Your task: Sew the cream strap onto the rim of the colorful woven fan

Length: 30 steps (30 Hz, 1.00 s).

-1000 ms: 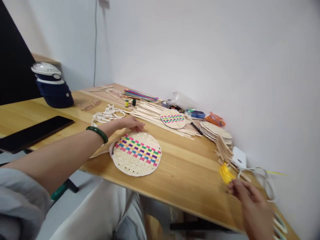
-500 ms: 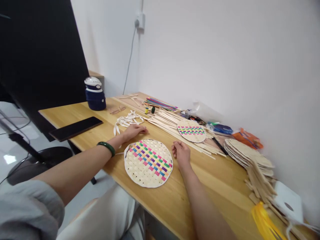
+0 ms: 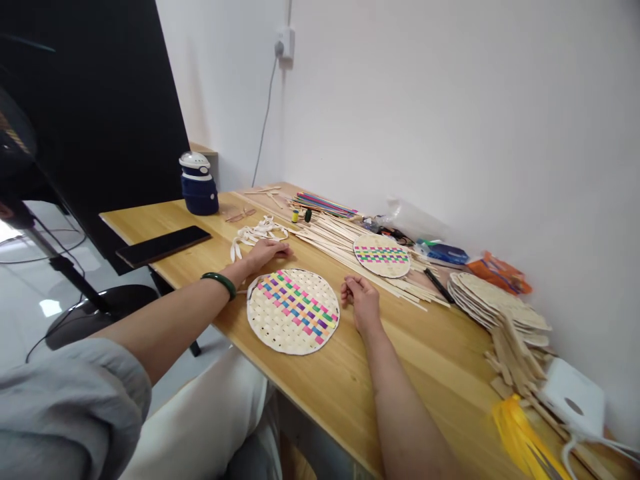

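Observation:
A round woven mat (image 3: 294,312) of pale strips with a band of coloured strips and a white edge lies flat on the wooden table. My left hand (image 3: 267,253) rests at its upper left, beside a loose bundle of white ribbon (image 3: 260,231). Its fingers are curled together with nothing visible in them, and a green bangle (image 3: 221,283) circles the wrist. To the right of the mat, apart from its edge, my right hand (image 3: 362,301) rests with fingers curled in. I see nothing held there; the inside of the palm is hidden.
Behind lie pale strips (image 3: 330,235), coloured strips (image 3: 325,203) and a second woven disc (image 3: 382,255). A phone (image 3: 165,245) and blue jug (image 3: 199,190) are left. Stacked discs (image 3: 495,303), a white device (image 3: 575,398) and yellow strips (image 3: 523,433) are right.
The camera view has shifted slightly, so the table's things sit a little differently in frame. Both hands stay beside the woven mat, with nothing visibly picked up or let go.

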Available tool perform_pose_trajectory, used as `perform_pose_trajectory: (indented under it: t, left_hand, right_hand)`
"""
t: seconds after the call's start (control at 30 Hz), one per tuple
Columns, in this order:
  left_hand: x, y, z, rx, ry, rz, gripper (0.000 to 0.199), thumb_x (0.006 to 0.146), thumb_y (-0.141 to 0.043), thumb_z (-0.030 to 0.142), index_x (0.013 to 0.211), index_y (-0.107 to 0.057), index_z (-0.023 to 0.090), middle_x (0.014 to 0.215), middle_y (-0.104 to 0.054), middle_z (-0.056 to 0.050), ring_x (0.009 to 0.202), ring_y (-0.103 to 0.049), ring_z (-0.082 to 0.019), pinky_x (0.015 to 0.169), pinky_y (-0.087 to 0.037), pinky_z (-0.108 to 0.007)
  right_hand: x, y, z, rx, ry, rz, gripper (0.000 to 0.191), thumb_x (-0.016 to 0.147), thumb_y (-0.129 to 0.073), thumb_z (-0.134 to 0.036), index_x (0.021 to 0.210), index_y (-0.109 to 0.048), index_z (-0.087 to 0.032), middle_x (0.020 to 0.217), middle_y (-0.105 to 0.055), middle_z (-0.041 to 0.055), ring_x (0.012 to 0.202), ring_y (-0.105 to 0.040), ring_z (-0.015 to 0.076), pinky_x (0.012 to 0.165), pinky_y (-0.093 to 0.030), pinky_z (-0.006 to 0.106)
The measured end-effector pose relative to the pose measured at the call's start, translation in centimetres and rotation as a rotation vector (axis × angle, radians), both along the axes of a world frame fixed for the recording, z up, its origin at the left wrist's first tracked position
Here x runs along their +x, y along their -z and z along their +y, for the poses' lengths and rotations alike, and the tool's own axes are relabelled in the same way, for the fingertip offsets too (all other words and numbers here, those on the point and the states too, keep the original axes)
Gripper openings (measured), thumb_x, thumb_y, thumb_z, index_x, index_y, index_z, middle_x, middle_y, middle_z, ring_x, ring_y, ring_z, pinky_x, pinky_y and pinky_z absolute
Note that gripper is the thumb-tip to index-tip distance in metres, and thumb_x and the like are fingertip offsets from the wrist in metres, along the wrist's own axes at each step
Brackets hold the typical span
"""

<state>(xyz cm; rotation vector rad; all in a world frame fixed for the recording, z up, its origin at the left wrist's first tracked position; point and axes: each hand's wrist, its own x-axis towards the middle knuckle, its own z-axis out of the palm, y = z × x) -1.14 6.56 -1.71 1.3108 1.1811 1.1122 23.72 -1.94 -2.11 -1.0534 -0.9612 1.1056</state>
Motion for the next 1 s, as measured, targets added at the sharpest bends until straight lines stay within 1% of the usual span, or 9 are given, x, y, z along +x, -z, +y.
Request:
perform_pose_trajectory:
  t: [0.2,0.37,0.53,0.63,0.7,0.77,0.87,0.93,1.0]
  left_hand:
    - [0.0,-0.2,-0.2,-0.012,-0.008,-0.068,0.032,0.091,-0.058,0.032,0.118,-0.057,0.015,0.118,-0.060,-0.010,0.099,-0.061,-0.023,0.083,-0.053,-0.043]
    - [0.0,-0.3,-0.2,-0.026,-0.006,-0.082,0.031,0.091,-0.058,0.033,0.117,-0.058,0.015,0.116,-0.061,-0.009,0.098,-0.062,-0.022,0.083,-0.053,-0.042]
    - [-0.1,-0.1,-0.1,-0.052,-0.001,-0.043,0.030,0.091,-0.058,0.033,0.115,-0.059,0.015,0.115,-0.061,-0.009,0.099,-0.062,-0.022,0.084,-0.053,-0.043]
    - [0.3,-0.4,0.8,-0.096,0.012,0.021,0.029,0.091,-0.058,0.033,0.114,-0.060,0.016,0.116,-0.061,-0.008,0.098,-0.062,-0.023,0.083,-0.053,-0.042]
    - [1.0,-1.0,1.7,-0.123,0.027,0.061,0.029,0.091,-0.058,0.033,0.114,-0.060,0.016,0.115,-0.061,-0.008,0.096,-0.062,-0.022,0.081,-0.054,-0.041]
    - [2.2,-1.8,2.5,-0.117,0.056,0.074,0.029,0.091,-0.059,0.032,0.114,-0.059,0.015,0.113,-0.062,-0.008,0.094,-0.063,-0.021,0.080,-0.054,-0.040]
    - [4.3,-2.6,3.1,-0.034,0.128,0.016,0.019,0.088,-0.062,0.028,0.101,-0.064,0.013,0.106,-0.066,-0.006,0.093,-0.063,-0.020,0.081,-0.054,-0.039]
    - [5.6,-2.6,2.8,-0.001,0.184,-0.066,0.010,0.085,-0.063,0.022,0.088,-0.069,0.015,0.099,-0.070,-0.006,0.090,-0.065,-0.018,0.080,-0.053,-0.031]
    - [6.5,-2.1,2.3,0.000,0.232,-0.155,0.011,0.081,-0.064,0.024,0.084,-0.071,0.016,0.092,-0.073,-0.006,0.084,-0.067,-0.017,0.074,-0.054,-0.027]
  right_hand:
    - [0.2,-0.3,-0.5,-0.010,-0.044,-0.029,0.022,0.063,-0.070,-0.034,0.072,-0.059,-0.017,0.054,-0.060,-0.0032,0.043,-0.051,0.0090,0.041,-0.044,0.022]
    - [0.1,-0.3,-0.6,-0.028,-0.056,-0.062,0.024,0.064,-0.072,-0.036,0.072,-0.060,-0.016,0.055,-0.062,-0.0020,0.045,-0.053,0.0103,0.044,-0.046,0.023]
    - [0.1,-0.1,-0.5,-0.052,-0.047,-0.100,0.028,0.066,-0.075,-0.039,0.075,-0.061,-0.016,0.056,-0.063,-0.0014,0.047,-0.053,0.0109,0.045,-0.047,0.024]
    - [0.1,-0.1,-0.5,-0.062,-0.043,-0.119,0.030,0.066,-0.076,-0.041,0.076,-0.063,-0.016,0.057,-0.063,-0.0007,0.047,-0.054,0.0114,0.046,-0.047,0.025]
    - [0.0,-0.1,-0.5,-0.069,-0.031,-0.129,0.031,0.066,-0.077,-0.042,0.074,-0.064,-0.016,0.058,-0.064,0.0005,0.048,-0.055,0.0121,0.047,-0.048,0.025]
    - [0.0,-0.1,-0.5,-0.072,-0.001,-0.135,0.032,0.066,-0.078,-0.043,0.074,-0.065,-0.016,0.063,-0.066,0.0022,0.053,-0.058,0.0135,0.051,-0.050,0.026]
    - [0.0,0.1,-0.6,-0.082,0.074,-0.153,0.031,0.065,-0.079,-0.044,0.076,-0.068,-0.016,0.074,-0.068,0.0026,0.059,-0.061,0.0139,0.058,-0.052,0.027]
    - [0.0,0.2,-0.7,-0.112,0.131,-0.175,0.032,0.063,-0.080,-0.044,0.077,-0.070,-0.017,0.075,-0.067,0.0013,0.058,-0.061,0.0134,0.060,-0.052,0.027]
    - [0.1,0.0,-0.6,-0.146,0.167,-0.193,0.032,0.062,-0.081,-0.044,0.077,-0.071,-0.017,0.071,-0.065,0.0005,0.058,-0.060,0.0140,0.061,-0.052,0.027]
